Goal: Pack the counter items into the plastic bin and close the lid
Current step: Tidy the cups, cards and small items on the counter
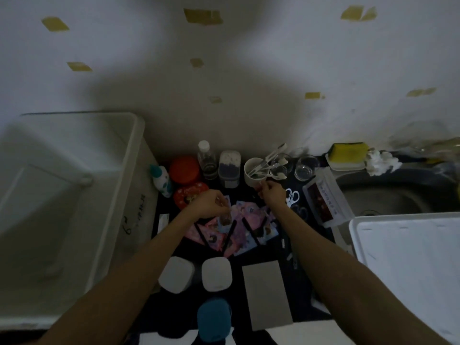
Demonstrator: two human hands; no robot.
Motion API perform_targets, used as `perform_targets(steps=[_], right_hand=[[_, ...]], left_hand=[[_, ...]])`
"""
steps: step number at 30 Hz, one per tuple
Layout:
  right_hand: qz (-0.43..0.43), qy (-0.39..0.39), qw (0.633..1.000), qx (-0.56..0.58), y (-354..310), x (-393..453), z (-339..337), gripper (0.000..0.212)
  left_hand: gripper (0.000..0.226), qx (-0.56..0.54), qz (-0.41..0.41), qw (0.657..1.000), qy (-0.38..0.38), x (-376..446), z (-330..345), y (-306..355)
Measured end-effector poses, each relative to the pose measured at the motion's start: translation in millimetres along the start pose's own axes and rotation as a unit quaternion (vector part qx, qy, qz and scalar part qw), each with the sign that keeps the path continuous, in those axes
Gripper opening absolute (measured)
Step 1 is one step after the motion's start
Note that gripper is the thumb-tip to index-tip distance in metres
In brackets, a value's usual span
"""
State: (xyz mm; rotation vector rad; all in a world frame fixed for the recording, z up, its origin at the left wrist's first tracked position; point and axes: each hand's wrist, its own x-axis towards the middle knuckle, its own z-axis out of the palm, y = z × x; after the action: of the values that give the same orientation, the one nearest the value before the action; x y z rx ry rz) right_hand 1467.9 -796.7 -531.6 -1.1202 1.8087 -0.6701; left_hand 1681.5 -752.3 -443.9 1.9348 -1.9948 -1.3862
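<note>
While both bare forearms reach in from the near edge over the dark counter, the head view is dim and fine detail is soft. Left hand: fingers curled loosely, fingertips resting on a small picture card at the top of a spread of pink and blue picture cards; whether the card is actually pinched, cannot tell. Right hand: fingers bunched together just beside the near side of a white ceramic cup that holds white toothbrushes; contact with the cup or a held item, cannot tell. Large translucent white plastic bin: open, standing at the left of the counter, interior appears bare. White flat plastic lid: lying at the right, near the steel sink. Far row, left to right: white-and-teal small bottle, round orange-lidded jar, clear bottle with white cap, clear canister with dark contents, then the cup and two clear glasses. Red heart-shaped tin sits just left of the left hand. Near the person: two white rounded boxes, a grey flat rectangular sheet, a blue cylinder. Yellow sponge rests far right by the sink.
</note>
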Motion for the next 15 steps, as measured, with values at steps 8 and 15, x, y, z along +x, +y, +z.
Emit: perform_targets(steps=[8,15], right_hand=[[-0.065,0.084,0.993,-0.052,11,-42,-11,0.016],[-0.091,-0.098,0.947,-0.293,48,-94,13,0.045]], left_hand=[[0.024,0.035,0.004,0.997,-0.063,6,13,-4],[0.043,0.184,0.019,0.974,-0.129,38,53,-19]])
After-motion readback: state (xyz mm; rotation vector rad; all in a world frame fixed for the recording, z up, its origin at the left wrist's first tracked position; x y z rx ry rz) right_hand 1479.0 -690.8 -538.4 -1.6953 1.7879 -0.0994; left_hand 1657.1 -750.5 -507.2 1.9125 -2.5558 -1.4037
